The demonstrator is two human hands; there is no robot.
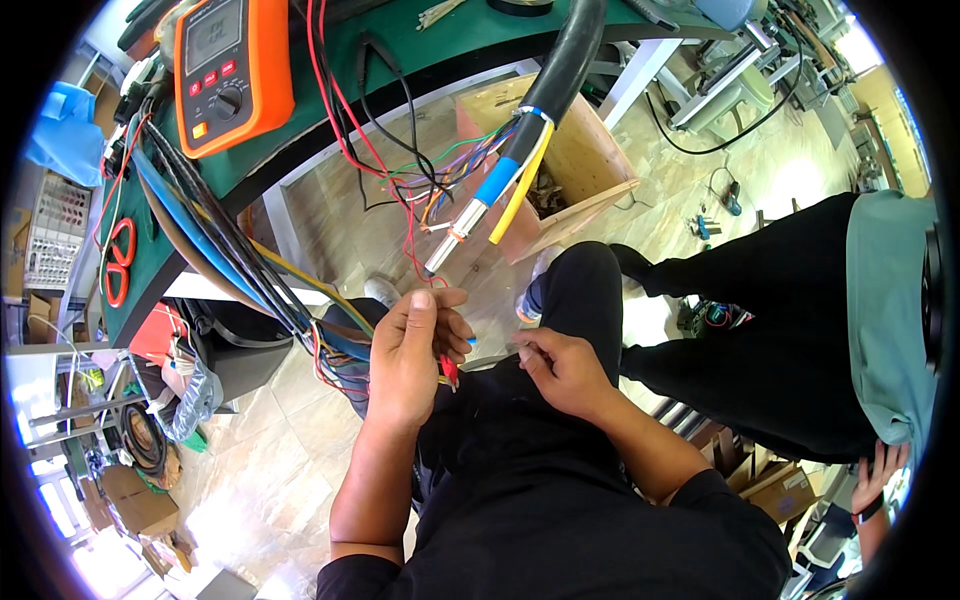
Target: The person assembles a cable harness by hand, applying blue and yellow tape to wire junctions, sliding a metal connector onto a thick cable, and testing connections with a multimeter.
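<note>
My left hand (408,350) is closed in front of my lap, thumb uppermost, around a red test lead that comes down from the table. A red clip (449,370) pokes out beneath its fingers, and a small blue tip (471,341) shows beside them. My right hand (562,368) rests by my thigh with thumb and forefinger pinched; what they hold, if anything, is too small to name. Ahead hangs a thick black cable (572,62) with a blue core ending in a metal sleeve (460,232), a yellow core (524,185) and several thin coloured wires (452,172).
An orange multimeter (232,75) lies on the green table (330,95), near red-handled scissors (119,262). Bundled cables (215,225) droop over the table edge at left. Below stands a wooden box (590,170). Another person in black trousers (760,310) is close on my right.
</note>
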